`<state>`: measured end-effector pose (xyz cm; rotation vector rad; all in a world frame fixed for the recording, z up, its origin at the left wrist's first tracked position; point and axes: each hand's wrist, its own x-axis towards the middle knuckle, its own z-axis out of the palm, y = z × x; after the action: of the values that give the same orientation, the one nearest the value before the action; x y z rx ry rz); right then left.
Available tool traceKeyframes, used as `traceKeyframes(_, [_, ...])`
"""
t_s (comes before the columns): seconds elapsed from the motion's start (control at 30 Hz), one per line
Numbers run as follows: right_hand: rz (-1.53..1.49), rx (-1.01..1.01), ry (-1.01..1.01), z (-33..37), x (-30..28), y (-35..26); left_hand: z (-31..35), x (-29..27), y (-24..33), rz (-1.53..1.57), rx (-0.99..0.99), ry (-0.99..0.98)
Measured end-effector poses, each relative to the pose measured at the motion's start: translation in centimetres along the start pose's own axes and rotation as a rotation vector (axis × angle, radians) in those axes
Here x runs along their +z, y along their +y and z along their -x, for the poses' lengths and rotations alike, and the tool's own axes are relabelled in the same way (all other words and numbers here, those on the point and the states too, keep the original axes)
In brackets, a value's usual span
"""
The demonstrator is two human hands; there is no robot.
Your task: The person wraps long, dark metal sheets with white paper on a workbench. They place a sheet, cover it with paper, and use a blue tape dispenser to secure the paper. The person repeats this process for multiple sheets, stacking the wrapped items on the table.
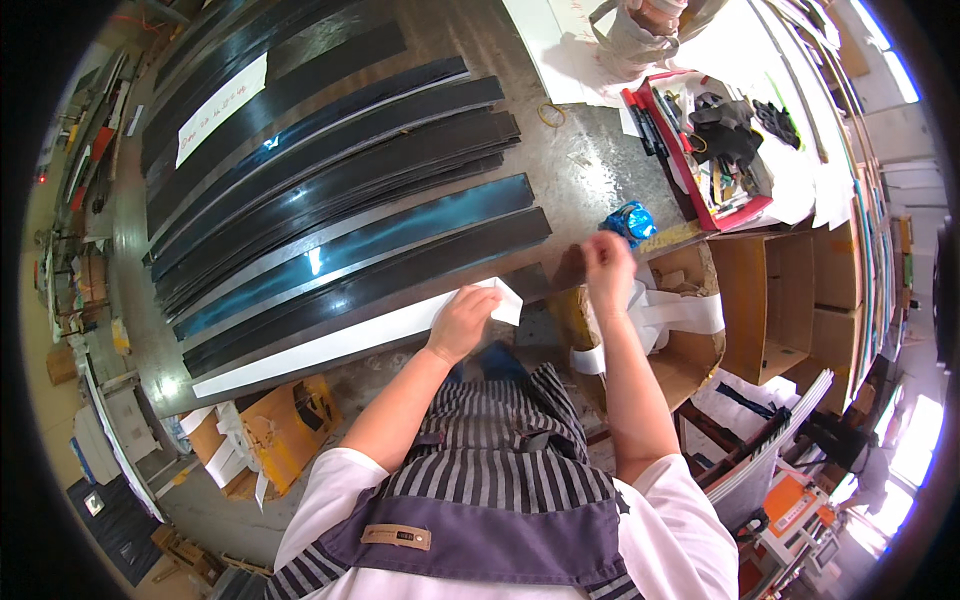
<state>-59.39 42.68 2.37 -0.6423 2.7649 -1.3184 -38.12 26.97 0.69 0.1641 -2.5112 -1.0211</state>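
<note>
My left hand (465, 322) pinches the right end of a long white strip (330, 345), which lies along the table's front edge. A folded flap of the strip sticks out past my fingers. To the right, my right hand (608, 262) is raised close to the table's edge, its fingers curled and smeared by motion. Whether it holds anything cannot be made out. Just beyond it sits a shiny, crumpled-looking blue thing (630, 222). Several long dark strips (370, 285) lie in rows on the table behind the white one, some with a blue sheen.
On the right of the metal table (585, 170) stands a red box (745, 215) of tools and dark cloth, with markers beside it. Cardboard boxes holding white scraps stand below the edge, at right (700, 350) and left (285, 425). A written paper slip (222, 108) lies on the far strips.
</note>
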Motion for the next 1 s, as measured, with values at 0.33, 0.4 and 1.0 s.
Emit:
traceKeyframes(0.33, [0.371,-0.148,-0.087,-4.1,-2.9,1.5,0.3,-0.1,0.1,0.010,-0.023,-0.010])
traceKeyframes(0.4, [0.284,-0.205,-0.139,-0.9,-2.5,-1.1,0.3,-0.2,0.1,0.000,-0.029,-0.022])
traceKeyframes(1.0, [0.342,-0.590,-0.508,6.9,-0.3,-9.3,-0.1,0.3,1.5,-0.011,-0.213,0.032])
